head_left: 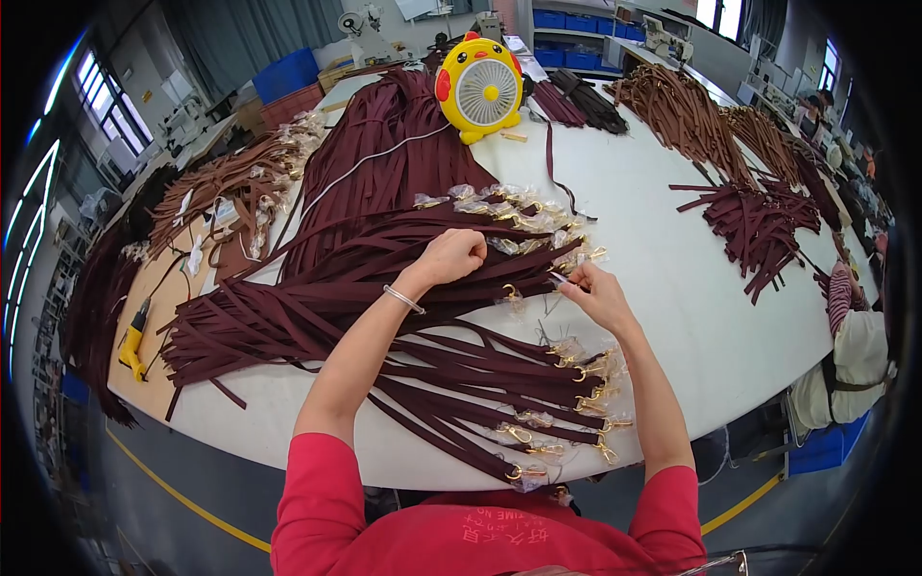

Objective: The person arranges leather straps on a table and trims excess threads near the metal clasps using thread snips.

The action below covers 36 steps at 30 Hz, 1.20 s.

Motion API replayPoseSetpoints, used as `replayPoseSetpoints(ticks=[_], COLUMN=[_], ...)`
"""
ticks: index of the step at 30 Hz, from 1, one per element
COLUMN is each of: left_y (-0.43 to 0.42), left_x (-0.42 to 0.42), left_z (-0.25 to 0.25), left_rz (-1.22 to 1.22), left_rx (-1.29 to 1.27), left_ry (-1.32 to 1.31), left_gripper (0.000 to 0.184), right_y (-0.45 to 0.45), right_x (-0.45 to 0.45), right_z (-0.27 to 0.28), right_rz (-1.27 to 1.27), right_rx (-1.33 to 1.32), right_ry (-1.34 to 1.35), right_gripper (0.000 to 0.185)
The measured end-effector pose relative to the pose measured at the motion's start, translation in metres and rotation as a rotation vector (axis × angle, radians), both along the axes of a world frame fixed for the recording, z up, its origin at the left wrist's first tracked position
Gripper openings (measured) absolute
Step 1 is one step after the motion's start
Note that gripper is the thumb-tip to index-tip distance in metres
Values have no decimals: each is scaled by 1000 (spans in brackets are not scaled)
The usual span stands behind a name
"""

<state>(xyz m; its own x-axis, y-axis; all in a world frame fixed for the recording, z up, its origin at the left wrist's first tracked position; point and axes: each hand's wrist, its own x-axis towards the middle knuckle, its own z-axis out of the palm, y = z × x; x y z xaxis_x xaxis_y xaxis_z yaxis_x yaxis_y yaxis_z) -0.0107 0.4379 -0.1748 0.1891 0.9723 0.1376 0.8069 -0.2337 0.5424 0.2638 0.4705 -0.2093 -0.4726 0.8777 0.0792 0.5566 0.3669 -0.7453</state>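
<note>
Maroon straps (336, 288) — plastic wraps (533, 418) around gold clasps (516, 433); right fingers (579, 284) pinch a pale object (559, 277) — left fingers (475, 248) curled, grip unclear.

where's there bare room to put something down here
Widest: the white table between the right hand and the small maroon pile, reaching up beside the yellow fan. A smaller near-edge patch borders the left forearm and strap bundle. Crowded: left of the right hand, with straps and gold clasps.

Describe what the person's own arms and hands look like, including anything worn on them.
The left hand and right hand have no gloves. A thin, silvery bracelet circles the left wrist; none shows on the right. The red sleeves are short, with no visible markings.
</note>
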Motion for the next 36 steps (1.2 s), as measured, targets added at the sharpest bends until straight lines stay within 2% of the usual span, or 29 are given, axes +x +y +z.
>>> replayPoseSetpoints(ticks=[1,2,4,5,6,9,12,14,15,17,18,20,22,28,31,34,35,36], left_y=[-11,-25,-50,-58,-60,-64,-69,-74,-78,-80,-82,-83,-82,-86,-92,-93,-87,-84], left_x=[1,6,17,20,18,6,1,2,4,3,3,2,1,0,-3,-3,2,7], left_z=[4,5,-3,-13,-26,-49,-50,-43,-40,-42,-44,-45,-44,-42,-37,-38,-34,-32], left_rz=[58,61,-35,-81,-73,-60,-113,-243,-228,-198,-167,-163,-163,-179,-237,-247,-193,-140], left_rx=[-34,-37,354,385,463,548,692,894,877,849,822,799,783,766,797,772,769,764], left_ry=[39,42,498,614,717,774,624,516,476,441,404,401,402,412,352,350,323,293], left_gripper=[24,24,36,38,31,24,23,17,19,15,12,12,12,13,16,19,20,21], right_y=[-3,-5,-8,-10,-11,-13,-11,-10,-12,-15,-18,-25,-26,-20,-9,-6,-4,-1], right_x=[-5,-9,-16,-19,-21,-24,-28,-31,-33,-37,-39,-46,-53,-83,-70,-46,-38,-29], right_z=[1,2,3,7,7,6,9,14,13,12,8,-3,-11,-19,-14,-5,-3,-4], right_rz=[27,29,122,144,145,154,131,122,123,166,169,214,227,296,61,-62,-129,-132], right_rx=[29,27,24,-14,-14,-88,-86,-229,-232,310,306,777,856,1165,880,666,549,553], right_ry=[-34,-31,-84,-89,-91,-52,-36,-8,-6,-229,-230,-245,-264,-31,144,100,49,41], right_gripper=[36,36,36,35,35,34,33,34,34,33,33,31,28,25,23,26,28,28])
